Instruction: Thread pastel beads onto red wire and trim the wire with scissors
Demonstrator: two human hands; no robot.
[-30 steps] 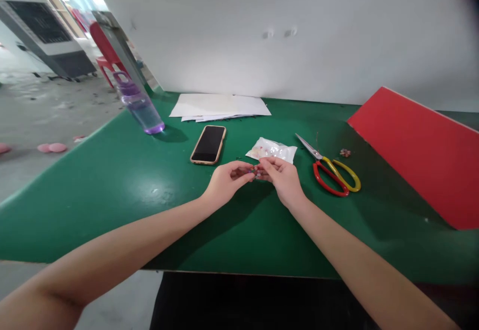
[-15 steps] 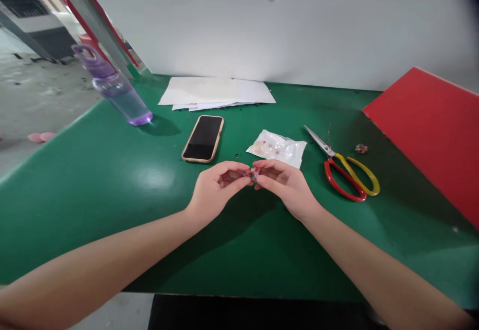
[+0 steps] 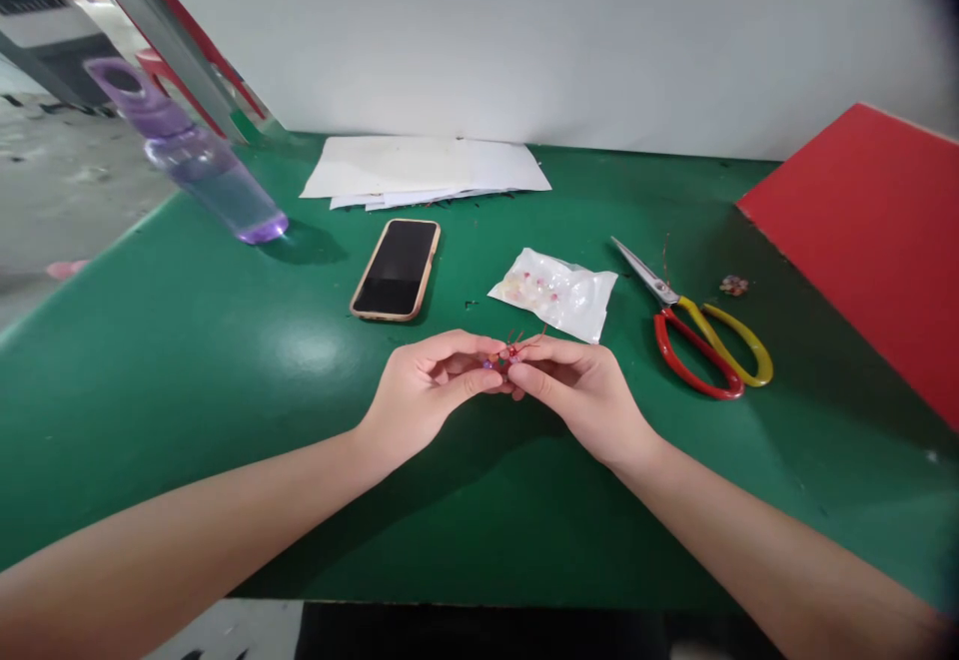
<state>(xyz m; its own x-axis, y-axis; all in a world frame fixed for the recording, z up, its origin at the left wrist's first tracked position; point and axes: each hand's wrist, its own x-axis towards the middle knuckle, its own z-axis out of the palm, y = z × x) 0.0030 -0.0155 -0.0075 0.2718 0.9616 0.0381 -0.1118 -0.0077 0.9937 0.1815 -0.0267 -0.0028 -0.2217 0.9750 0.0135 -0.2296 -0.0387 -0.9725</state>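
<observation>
Between my fingertips is a small cluster of coloured beads (image 3: 508, 357), with thin reddish thread or wire ends sticking up from it. My left hand (image 3: 427, 380) pinches its left side between thumb and fingers. On the other side, my right hand (image 3: 573, 385) grips it the same way, its fingers partly hiding the beads. Just beyond my hands lies a clear plastic bag (image 3: 558, 293) with a few small red and pale beads in it. Scissors (image 3: 693, 330) with one red and one yellow handle lie to the right, blades slightly apart. A second bead cluster (image 3: 734, 286) rests past them.
A phone (image 3: 397, 271) lies left of the bag. White papers (image 3: 427, 169) are stacked against the pale wall. A purple water bottle (image 3: 202, 166) stands at the far left of the green table (image 3: 187, 360). A red board (image 3: 876, 241) covers the right side.
The bead cluster has been turned in my fingers, and its thread or wire ends now show above them. My view has tilted down slightly.
</observation>
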